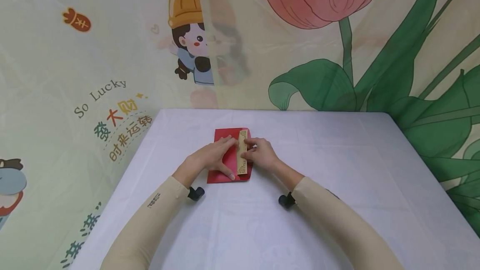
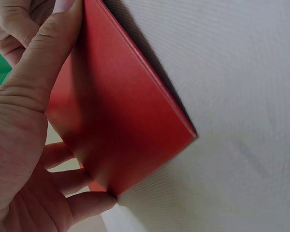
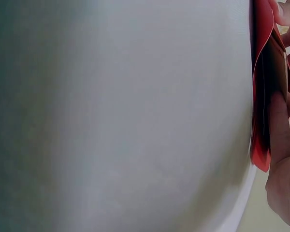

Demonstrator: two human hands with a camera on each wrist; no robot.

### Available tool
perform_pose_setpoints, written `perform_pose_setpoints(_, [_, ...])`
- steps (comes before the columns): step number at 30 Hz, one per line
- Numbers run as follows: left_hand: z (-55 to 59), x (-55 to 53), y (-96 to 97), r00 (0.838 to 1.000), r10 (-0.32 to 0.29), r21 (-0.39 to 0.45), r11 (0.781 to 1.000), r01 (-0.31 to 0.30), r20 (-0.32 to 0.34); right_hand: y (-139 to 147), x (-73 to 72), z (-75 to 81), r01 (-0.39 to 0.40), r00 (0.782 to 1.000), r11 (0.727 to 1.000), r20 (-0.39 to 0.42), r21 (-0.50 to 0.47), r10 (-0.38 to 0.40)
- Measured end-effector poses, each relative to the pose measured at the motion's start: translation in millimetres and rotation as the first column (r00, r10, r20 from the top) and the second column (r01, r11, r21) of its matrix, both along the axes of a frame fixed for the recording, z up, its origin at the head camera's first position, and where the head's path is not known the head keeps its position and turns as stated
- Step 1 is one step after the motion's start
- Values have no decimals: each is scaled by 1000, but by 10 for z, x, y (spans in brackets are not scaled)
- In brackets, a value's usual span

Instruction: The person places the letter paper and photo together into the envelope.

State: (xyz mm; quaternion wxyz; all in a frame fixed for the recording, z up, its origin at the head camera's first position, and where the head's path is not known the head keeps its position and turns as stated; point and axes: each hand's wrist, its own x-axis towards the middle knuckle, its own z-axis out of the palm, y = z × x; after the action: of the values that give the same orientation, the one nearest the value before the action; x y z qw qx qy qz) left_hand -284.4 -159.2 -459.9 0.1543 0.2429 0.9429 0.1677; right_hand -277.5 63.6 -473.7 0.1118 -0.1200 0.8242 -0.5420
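Note:
A flat red envelope (image 1: 231, 162) lies on the table, its opening toward the right. At that end a gold patterned card (image 1: 242, 166) shows as a narrow upright strip, partly in the mouth of the envelope. My left hand (image 1: 211, 156) rests spread over the envelope, thumb at the near side and fingers toward the far side. In the left wrist view the straight fingers lie along the edge of the red envelope (image 2: 130, 101). With thumb and fingers my right hand (image 1: 264, 153) pinches the card's right edge. The right wrist view shows its index finger inside the envelope's mouth, against the card (image 3: 279, 63).
A white cloth covers the table (image 1: 330, 145). Behind it hangs a printed backdrop (image 1: 247, 91) with cartoon figures, a tulip and leaves. Black wrist cameras (image 1: 196, 193) sit under both beige sleeves (image 1: 330, 207), close over the cloth.

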Motion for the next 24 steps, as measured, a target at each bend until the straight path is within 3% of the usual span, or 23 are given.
perform_pose_setpoints(24, [21, 3, 5, 1000, 8, -4, 1000, -8, 16, -67, -25, -8, 20, 1000, 996, 5, 84, -21])
